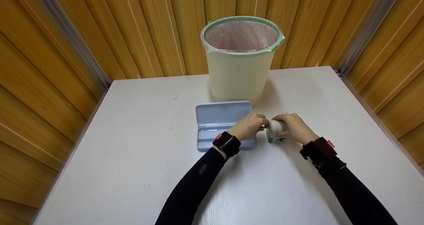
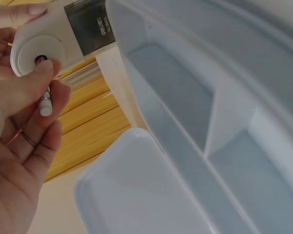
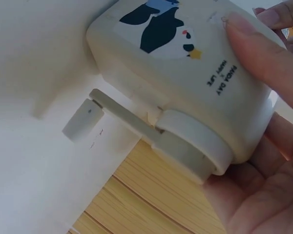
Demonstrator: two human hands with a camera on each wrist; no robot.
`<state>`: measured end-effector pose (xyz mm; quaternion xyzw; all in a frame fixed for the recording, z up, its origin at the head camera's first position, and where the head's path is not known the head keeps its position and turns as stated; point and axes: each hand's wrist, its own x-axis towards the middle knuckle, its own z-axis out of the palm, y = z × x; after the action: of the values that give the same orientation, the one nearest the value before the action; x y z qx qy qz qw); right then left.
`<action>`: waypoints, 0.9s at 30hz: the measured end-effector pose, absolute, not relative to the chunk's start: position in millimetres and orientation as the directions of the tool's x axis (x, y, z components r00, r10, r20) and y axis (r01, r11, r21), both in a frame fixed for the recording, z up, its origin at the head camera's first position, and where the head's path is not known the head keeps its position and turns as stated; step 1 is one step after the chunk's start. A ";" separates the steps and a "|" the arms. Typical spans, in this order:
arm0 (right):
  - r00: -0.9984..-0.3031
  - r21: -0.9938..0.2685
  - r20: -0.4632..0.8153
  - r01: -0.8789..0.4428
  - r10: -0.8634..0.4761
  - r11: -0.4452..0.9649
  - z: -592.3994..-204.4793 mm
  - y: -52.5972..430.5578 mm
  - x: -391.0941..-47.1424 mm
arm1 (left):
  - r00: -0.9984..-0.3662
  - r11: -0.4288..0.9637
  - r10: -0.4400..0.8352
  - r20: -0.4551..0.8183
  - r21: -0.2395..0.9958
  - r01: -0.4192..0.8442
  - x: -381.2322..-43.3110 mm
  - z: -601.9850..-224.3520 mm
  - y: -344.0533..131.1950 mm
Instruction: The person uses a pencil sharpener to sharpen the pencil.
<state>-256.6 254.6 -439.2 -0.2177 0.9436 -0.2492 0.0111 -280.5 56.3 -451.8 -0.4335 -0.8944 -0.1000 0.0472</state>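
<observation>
A white crank pencil sharpener (image 1: 275,128) stands on the table, and my right hand (image 1: 295,128) grips its body. In the right wrist view, its side (image 3: 161,58) bears a panda print and small lettering; the crank handle (image 3: 122,114) sticks out from the back. My left hand (image 1: 249,126) pinches a pencil (image 2: 47,103) between thumb and fingers. The pencil's far part sits in the sharpener's round front hole, while its white end points out towards the left wrist camera. Beneath the left hand lies a light blue pencil case (image 1: 202,145), its lid raised and its compartments showing.
Behind the pencil case stands a cream bin (image 1: 238,76) with a green rim and a clear liner. The white table (image 1: 142,135) is bordered by yellow wood-look panels (image 1: 159,29) at the back and sides.
</observation>
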 end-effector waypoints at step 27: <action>-0.926 -0.463 0.033 -0.348 -0.377 0.815 -438.1 249.0 -255.4 | -0.809 0.794 0.525 0.263 0.191 0.577 -271.9 -440.4 -23.1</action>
<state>-255.4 249.0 -438.1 -0.1906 0.9521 -0.2373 0.0303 -271.9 -23.1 -440.4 -0.2927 -0.9419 -0.1322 0.0988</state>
